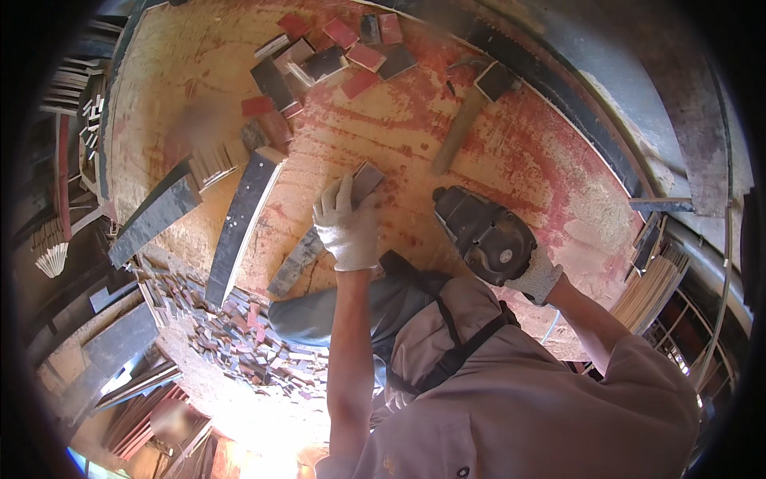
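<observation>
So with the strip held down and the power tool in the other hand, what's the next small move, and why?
Probably bring the power tool in the right hand across to the strip. The gloved left hand already grips the strip's upper end on the board, while the tool sits apart from it, to its right.

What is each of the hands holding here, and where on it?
Left hand grips a long dark plank near its upper end. Right hand holds a black power tool at its rear.

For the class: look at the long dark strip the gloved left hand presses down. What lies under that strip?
Under the long dark strip lies the dusty, red-stained work surface, seen along both its edges. The left hand covers its upper part, and the person's knee hides the lower end.
</observation>
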The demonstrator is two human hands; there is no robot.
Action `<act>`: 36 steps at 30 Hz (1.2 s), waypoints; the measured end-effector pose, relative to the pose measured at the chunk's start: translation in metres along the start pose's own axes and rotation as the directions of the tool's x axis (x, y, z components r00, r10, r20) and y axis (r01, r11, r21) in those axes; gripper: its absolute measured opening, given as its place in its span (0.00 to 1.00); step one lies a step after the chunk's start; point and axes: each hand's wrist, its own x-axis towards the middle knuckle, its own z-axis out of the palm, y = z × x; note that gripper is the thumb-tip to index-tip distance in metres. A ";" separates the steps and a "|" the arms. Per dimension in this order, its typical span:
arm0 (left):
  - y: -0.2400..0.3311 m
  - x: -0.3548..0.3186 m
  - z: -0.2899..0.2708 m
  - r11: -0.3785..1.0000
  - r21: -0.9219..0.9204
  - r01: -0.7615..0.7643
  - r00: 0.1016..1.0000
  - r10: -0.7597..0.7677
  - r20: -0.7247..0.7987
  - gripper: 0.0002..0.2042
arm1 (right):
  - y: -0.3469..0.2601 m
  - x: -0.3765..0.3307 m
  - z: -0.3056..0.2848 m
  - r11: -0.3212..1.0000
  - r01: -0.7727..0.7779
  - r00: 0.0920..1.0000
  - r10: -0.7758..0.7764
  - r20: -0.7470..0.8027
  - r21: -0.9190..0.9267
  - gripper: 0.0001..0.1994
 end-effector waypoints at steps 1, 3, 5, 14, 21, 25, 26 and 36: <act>-0.001 0.000 -0.001 1.000 0.001 0.005 1.000 -0.005 0.004 0.26 | 0.007 0.003 -0.004 0.980 0.033 0.999 -0.036 -0.011 -0.195 0.52; -0.001 0.000 -0.002 1.000 0.007 0.005 1.000 -0.005 0.014 0.26 | 0.011 0.004 -0.006 0.979 0.071 0.997 -0.066 0.030 -0.190 0.52; 0.000 0.001 -0.002 1.000 0.019 -0.005 1.000 0.004 0.025 0.26 | 0.011 0.003 -0.005 0.993 0.079 0.993 -0.086 0.081 0.087 0.52; -0.004 0.001 -0.004 0.999 -0.034 0.027 0.999 -0.026 0.039 0.26 | -0.009 -0.001 0.000 0.992 -0.040 0.997 0.033 0.065 0.117 0.47; -0.005 0.002 -0.008 0.999 -0.038 0.028 0.998 -0.025 0.056 0.26 | 0.004 0.004 -0.002 0.992 0.103 0.991 -0.109 0.084 0.070 0.46; -0.005 0.003 -0.009 1.000 -0.020 0.017 0.998 -0.015 0.065 0.25 | 0.016 0.004 -0.004 0.985 0.147 0.984 -0.155 0.091 0.091 0.44; -0.004 0.003 -0.009 1.000 -0.018 0.017 0.998 -0.016 0.067 0.24 | 0.018 0.004 -0.003 0.980 0.116 0.985 -0.135 0.109 0.163 0.44; 0.000 0.008 -0.011 1.000 -0.001 0.002 0.996 -0.002 0.085 0.24 | 0.005 -0.004 -0.002 0.999 0.010 1.000 -0.009 0.003 -0.036 0.49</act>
